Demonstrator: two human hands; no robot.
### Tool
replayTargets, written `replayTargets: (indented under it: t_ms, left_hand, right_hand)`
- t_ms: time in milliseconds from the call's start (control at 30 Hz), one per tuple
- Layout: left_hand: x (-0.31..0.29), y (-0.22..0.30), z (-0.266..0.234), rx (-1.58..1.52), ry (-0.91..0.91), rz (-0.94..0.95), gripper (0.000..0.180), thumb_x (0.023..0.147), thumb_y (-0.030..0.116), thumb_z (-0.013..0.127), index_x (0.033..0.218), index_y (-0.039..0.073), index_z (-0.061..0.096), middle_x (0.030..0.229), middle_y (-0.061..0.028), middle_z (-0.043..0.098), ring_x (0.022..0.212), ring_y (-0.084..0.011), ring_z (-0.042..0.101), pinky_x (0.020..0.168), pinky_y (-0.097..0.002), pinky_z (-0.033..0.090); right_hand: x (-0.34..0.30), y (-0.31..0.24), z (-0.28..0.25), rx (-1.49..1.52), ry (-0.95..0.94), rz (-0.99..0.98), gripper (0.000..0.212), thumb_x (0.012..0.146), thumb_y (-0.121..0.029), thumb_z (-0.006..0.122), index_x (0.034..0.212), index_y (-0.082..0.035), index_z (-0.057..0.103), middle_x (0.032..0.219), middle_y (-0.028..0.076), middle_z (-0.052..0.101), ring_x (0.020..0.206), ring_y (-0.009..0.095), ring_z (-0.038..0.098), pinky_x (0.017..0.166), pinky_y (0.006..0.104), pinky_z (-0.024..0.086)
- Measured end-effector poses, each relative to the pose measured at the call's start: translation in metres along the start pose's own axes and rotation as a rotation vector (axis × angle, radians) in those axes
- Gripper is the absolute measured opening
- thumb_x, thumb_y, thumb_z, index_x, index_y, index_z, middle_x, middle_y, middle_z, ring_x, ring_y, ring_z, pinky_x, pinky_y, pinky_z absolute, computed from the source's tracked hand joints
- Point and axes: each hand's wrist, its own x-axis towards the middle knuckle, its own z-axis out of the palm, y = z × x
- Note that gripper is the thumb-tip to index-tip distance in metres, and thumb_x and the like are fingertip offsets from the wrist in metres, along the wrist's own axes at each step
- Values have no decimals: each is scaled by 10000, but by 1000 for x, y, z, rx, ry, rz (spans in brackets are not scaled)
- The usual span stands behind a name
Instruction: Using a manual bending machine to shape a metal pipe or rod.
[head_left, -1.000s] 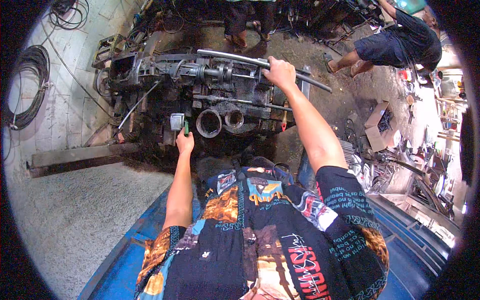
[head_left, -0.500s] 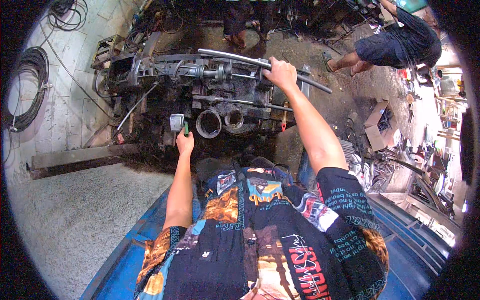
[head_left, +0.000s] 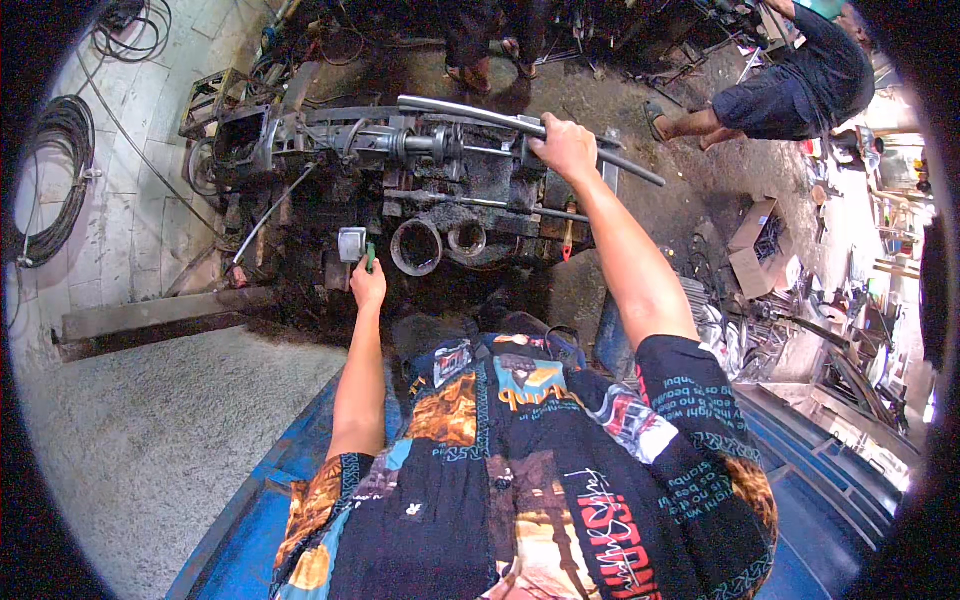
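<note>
A dark, greasy machine (head_left: 340, 150) stretches across in front of me, with a shaft and collars along its upper side. My right hand (head_left: 568, 150) is closed around a long metal rod (head_left: 470, 111) that slants over the machine's right half. My left hand (head_left: 368, 285) is closed on a small green handle (head_left: 371, 256), beside a pale grey box-shaped part (head_left: 352, 244). Two round, open metal cups (head_left: 416, 248) sit just right of that hand. What the handle joins to is hidden.
A red-handled brush (head_left: 568, 240) hangs at the machine's right. An open cardboard box (head_left: 760, 250) stands on the floor, with metal scrap near it. Coiled cable (head_left: 60, 180) hangs on the left wall. One co-worker (head_left: 790, 95) bends at upper right; another person's legs (head_left: 470, 45) show beyond the machine.
Both my hands keep their grips with barely any movement. The co-worker at upper right has shifted slightly.
</note>
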Motion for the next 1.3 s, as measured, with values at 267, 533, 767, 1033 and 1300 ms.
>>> replayTargets:
  t_ms: [267, 533, 767, 1033, 1300]
  left_hand:
    - [-3, -3, 6, -4, -3, -38, 432, 915, 320, 554, 1257, 62, 608, 1092, -243, 657, 1024, -415, 619, 887, -471, 489]
    - [-3, -11, 8, -21, 36, 27, 422, 904, 303, 554, 1250, 68, 614, 1077, -250, 656, 1018, -417, 619, 891, -473, 491]
    - [-6, -7, 8, -21, 26, -11, 436, 917, 316, 553, 1279, 76, 596, 1096, -239, 659, 1020, -418, 622, 895, -470, 492]
    - [-11, 4, 2, 44, 18, -15, 439, 920, 307, 549, 1283, 65, 591, 1104, -245, 656, 1026, -418, 621, 892, -471, 493]
    - [6, -32, 13, -70, -99, -149, 363, 951, 254, 542, 1226, 31, 619, 1008, -185, 700, 911, -347, 673, 820, -428, 522]
  right_hand:
    - [0, -1, -1, -25, -23, 10, 355, 799, -416, 692, 982, -119, 624, 844, 161, 703, 818, 336, 692, 728, 458, 542]
    - [0, 3, 1, -22, 5, -3, 362, 782, -417, 704, 970, -117, 631, 832, 161, 701, 808, 333, 692, 718, 455, 543]
    - [0, 4, 0, -32, -8, 7, 356, 777, -410, 704, 973, -122, 631, 840, 149, 702, 806, 333, 690, 724, 459, 540]
    - [-5, 22, 0, -1, -48, 56, 398, 788, -425, 676, 1042, -124, 623, 896, 156, 702, 863, 332, 683, 756, 460, 533]
    - [-7, 20, 1, -20, -28, 71, 441, 778, -451, 676, 1090, -144, 628, 906, 147, 705, 870, 326, 684, 771, 445, 531]
